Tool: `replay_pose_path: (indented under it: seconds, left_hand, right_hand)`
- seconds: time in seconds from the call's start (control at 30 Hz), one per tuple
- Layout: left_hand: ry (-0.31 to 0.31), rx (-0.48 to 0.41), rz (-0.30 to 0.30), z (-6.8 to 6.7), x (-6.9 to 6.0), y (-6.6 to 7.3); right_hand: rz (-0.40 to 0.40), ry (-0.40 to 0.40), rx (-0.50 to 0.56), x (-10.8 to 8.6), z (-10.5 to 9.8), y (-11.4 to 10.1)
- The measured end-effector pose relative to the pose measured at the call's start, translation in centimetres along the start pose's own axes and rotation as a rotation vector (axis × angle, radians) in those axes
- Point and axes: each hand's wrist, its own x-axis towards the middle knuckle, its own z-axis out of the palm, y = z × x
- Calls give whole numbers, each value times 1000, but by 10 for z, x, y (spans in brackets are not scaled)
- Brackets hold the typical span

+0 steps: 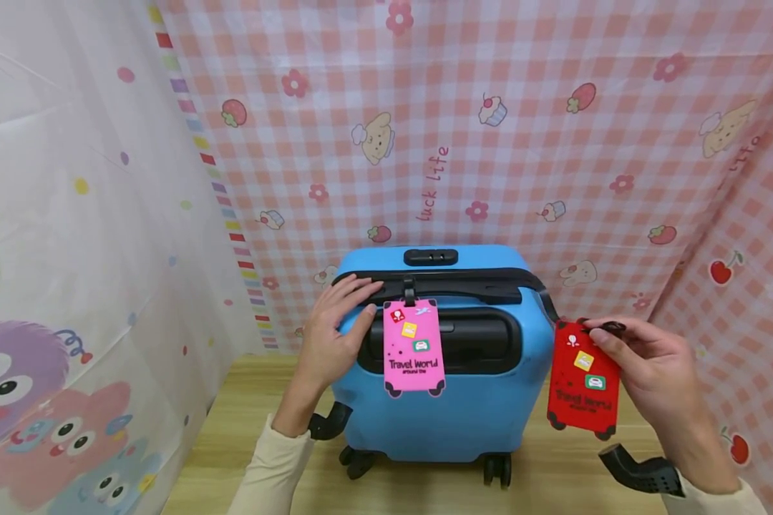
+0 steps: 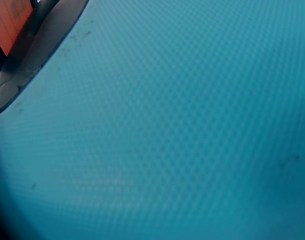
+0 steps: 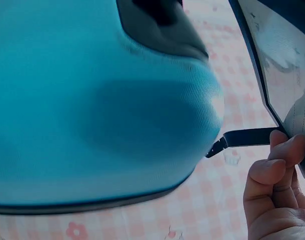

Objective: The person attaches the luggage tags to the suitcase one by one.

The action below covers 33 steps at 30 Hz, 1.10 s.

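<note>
A blue suitcase [image 1: 438,422] stands upright, seen close up in both wrist views. My left hand [image 1: 335,332] rests with spread fingers on its upper left edge, beside the black handle [image 1: 483,290]. From that handle a pink luggage tag [image 1: 415,372] hangs by a black strap. Off the suitcase's right side, my right hand [image 1: 663,372] pinches a red luggage tag [image 1: 576,379] at its top. In the right wrist view, my right hand [image 3: 280,185] holds the tag's corner, its pale back [image 3: 285,65] showing, with a black strap [image 3: 250,137] sticking out toward the suitcase.
The suitcase stands on a wood-grain surface [image 1: 232,429], its black wheels [image 1: 497,468] visible below. A pink checked cloth [image 1: 425,107] hangs behind and at the right; a white cloth with cartoon figures [image 1: 84,214] hangs at the left.
</note>
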Motion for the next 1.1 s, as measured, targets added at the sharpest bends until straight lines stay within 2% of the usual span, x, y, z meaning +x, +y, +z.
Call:
replay_pose_path:
  seconds: [0.2, 0.5, 0.67, 0.97, 1.1]
  left_hand:
    - [-1, -3, -4, 0, -1, 0]
    - [-2, -1, 3, 1, 0, 0]
    - [-3, -2, 16, -1, 0, 1]
    - [-38, -11, 3, -4, 2, 3]
    - [-107, -13, -55, -12, 8, 12]
  right_hand:
    - [-24, -82, 114, 2, 11, -1]
    - [-4, -169, 122, 3, 25, -8]
    - [-8, -244, 183, 2, 33, -11]
    - [63, -295, 89, 1, 41, -17]
    - [59, -304, 88, 3, 43, -13]
